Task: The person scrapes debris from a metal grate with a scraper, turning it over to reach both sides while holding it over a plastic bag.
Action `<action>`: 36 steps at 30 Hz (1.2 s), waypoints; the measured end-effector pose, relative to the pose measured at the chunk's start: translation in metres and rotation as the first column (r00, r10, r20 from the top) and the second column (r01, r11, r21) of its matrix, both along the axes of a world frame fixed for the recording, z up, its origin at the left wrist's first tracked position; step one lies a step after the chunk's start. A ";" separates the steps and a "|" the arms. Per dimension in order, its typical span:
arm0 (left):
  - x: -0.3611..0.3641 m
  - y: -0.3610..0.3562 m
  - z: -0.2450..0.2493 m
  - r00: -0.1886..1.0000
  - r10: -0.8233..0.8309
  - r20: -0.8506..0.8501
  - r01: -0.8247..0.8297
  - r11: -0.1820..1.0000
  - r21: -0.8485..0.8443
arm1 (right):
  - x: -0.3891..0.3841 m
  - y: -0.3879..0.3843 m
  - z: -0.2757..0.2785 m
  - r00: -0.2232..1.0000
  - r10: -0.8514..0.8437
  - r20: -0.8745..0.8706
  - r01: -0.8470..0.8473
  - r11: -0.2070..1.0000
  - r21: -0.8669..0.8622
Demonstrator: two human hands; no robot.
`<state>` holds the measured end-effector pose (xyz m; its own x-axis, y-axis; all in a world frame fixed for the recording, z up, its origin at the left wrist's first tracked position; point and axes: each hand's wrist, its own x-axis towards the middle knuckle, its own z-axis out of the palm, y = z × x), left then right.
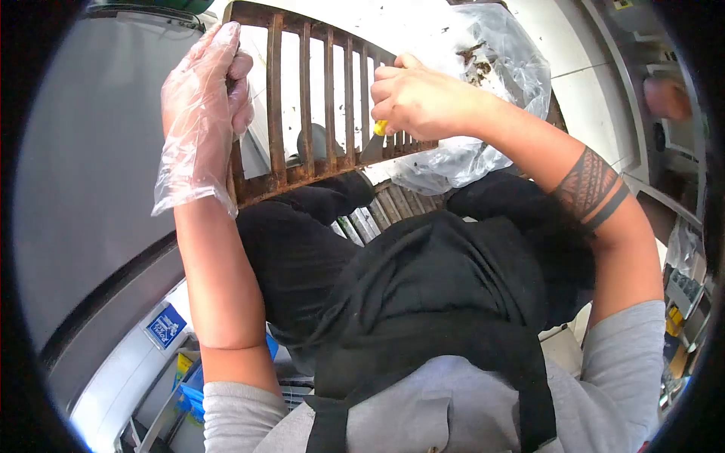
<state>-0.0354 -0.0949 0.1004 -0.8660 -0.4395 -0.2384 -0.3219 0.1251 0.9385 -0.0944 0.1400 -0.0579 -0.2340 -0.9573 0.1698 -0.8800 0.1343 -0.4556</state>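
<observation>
A brown, rusty-looking slatted grate (329,90) is held tilted in front of me, above my knees. My left hand (200,98), in a clear plastic glove, is closed around its left end. Bare of any glove, my right hand (419,98) grips a scraper by its yellow handle (381,127). The scraper's flat blade (371,149) points down and overlaps the grate's lower bar between two slats. My right fingers hide most of the handle and part of the grate's right side.
A clear plastic bag (529,68) with dark scraps lies beyond my right hand on pale floor tiles. To the left stands a large grey surface (98,151). A white container with a blue label (165,326) is at lower left. Floor slats (400,202) show between my legs.
</observation>
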 end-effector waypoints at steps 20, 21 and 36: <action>-0.011 0.005 -0.002 1.000 -0.009 0.024 0.010 1.000 -0.004 | 0.006 -0.013 0.014 0.998 0.042 -0.048 -0.041 0.999 0.012; -0.013 0.003 -0.005 1.000 -0.014 0.021 0.014 1.000 -0.004 | 0.006 -0.014 0.014 0.994 0.055 -0.097 -0.056 0.998 -0.009; -0.014 0.002 -0.007 0.998 -0.061 0.001 0.061 0.997 0.037 | 0.016 0.005 -0.015 0.878 -0.280 0.389 0.229 0.958 0.173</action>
